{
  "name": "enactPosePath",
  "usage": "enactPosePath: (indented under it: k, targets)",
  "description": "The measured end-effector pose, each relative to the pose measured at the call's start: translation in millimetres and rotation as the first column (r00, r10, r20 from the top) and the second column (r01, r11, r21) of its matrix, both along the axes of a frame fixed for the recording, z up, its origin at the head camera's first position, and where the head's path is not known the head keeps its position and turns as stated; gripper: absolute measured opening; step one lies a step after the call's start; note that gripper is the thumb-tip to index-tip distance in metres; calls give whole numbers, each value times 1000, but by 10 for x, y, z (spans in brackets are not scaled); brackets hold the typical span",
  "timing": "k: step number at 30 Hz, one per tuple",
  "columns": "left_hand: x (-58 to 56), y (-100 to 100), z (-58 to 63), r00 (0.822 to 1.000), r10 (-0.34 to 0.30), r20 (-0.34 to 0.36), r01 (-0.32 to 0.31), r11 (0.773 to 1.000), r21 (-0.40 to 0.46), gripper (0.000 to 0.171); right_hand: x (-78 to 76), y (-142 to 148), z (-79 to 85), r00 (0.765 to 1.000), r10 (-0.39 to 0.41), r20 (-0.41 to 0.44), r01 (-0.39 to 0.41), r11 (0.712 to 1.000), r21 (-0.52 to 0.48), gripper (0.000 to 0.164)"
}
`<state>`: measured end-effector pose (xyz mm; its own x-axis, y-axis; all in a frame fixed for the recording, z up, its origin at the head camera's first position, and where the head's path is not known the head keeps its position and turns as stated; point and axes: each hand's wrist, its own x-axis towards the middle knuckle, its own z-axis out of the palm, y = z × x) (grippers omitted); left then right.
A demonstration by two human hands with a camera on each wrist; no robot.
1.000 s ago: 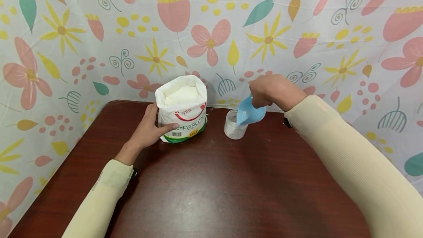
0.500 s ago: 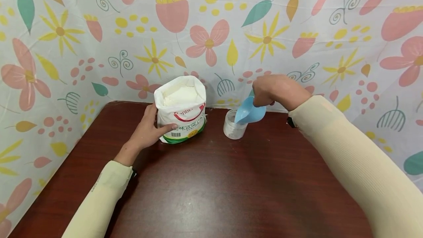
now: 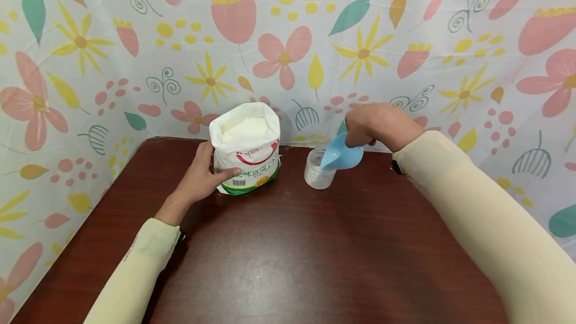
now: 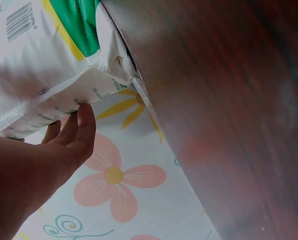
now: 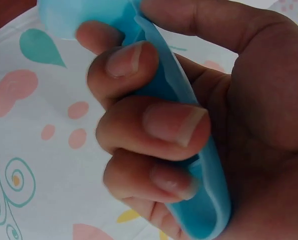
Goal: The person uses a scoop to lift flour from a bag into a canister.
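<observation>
On the left, an open white flour bag [image 3: 246, 164] with green and red print stands upright, white powder [image 3: 245, 129] up near its rim. My left hand [image 3: 200, 174] holds its side, thumb on the front and fingers along the side panel; in the left wrist view those fingertips [image 4: 87, 112] touch the bag. My right hand [image 3: 373, 125] grips a light blue scoop [image 3: 343, 155], fingers curled round its handle [image 5: 208, 200] in the right wrist view. The scoop is tilted, its lip over the mouth of a clear jar [image 3: 318, 176] with whitish contents.
Both bag and jar stand near the back of a dark brown wooden table [image 3: 270, 254]. A flower-patterned curtain [image 3: 288, 24] hangs right behind them and along the left side.
The right hand has shifted slightly right with the scoop. A small white clump seen in the scoop earlier no longer shows. The left hand and bag stay in place.
</observation>
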<state>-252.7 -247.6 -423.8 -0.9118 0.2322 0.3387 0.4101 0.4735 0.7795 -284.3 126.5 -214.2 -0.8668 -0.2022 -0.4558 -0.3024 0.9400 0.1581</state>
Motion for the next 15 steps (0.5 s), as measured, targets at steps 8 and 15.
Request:
enactPosePath:
  k: [8,15]
  targets:
    - [-33,-12,-20,999,-6,-34,6,1000,-13,95,-15,1,18,1000,26,-4,-26,1000,-6,25]
    - [-3,-9,-1,1000,9,-6,-9,1000,-29,99,-38,28,-26,997,-59,51,60,998,-23,14]
